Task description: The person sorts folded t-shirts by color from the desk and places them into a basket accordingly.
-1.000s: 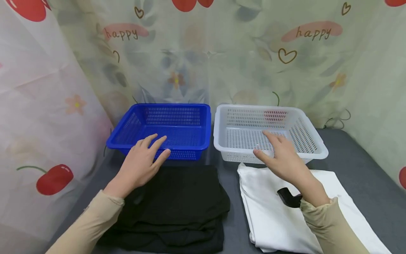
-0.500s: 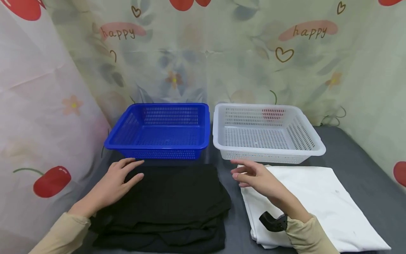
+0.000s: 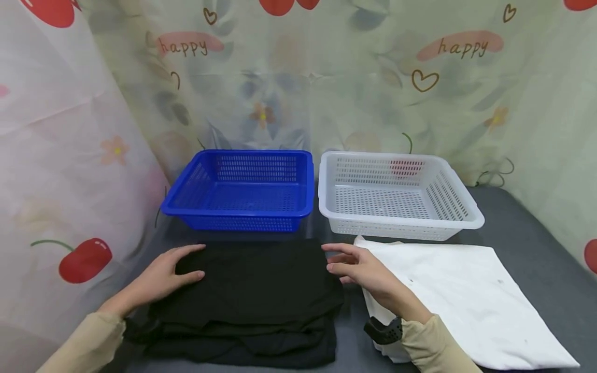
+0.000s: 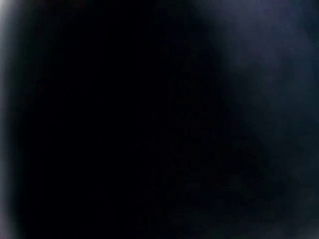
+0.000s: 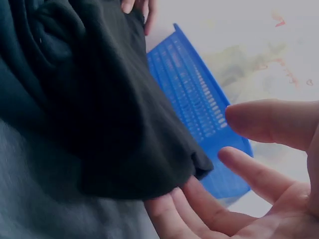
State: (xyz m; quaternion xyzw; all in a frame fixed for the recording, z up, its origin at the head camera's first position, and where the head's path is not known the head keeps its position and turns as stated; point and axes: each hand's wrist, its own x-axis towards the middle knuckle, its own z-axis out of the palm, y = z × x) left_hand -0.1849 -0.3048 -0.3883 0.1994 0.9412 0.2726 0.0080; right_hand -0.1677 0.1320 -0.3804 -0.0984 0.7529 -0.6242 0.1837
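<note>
Left hand and right hand are apart, both pretty relaxed, at opposite sides of the black cloth pile, blue basket just behind it.

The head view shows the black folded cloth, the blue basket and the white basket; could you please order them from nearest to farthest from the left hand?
1. Black folded cloth: right by the left hand, mostly to its right.
2. Blue basket: just beyond the cloth.
3. White basket: farthest, to the right of the blue one.
</note>
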